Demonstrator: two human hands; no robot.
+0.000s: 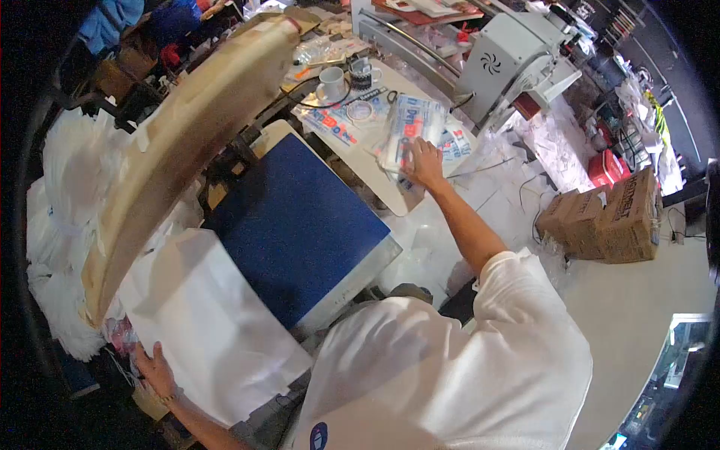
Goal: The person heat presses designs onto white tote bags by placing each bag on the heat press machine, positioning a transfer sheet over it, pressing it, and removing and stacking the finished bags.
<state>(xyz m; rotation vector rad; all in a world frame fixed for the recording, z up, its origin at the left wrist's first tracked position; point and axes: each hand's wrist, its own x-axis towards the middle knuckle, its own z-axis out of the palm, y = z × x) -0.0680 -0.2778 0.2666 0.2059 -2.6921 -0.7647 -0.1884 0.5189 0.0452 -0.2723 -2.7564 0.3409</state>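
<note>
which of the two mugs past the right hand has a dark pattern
The patterned mug, on the right in the picture: its side is mostly dark, whereas the other mug, to its left, looks plain white.

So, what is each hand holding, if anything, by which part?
Right hand: at the printed sheets, lower right; left hand: at the white sheet, left edge. Whether either grips cannot be told.
</note>
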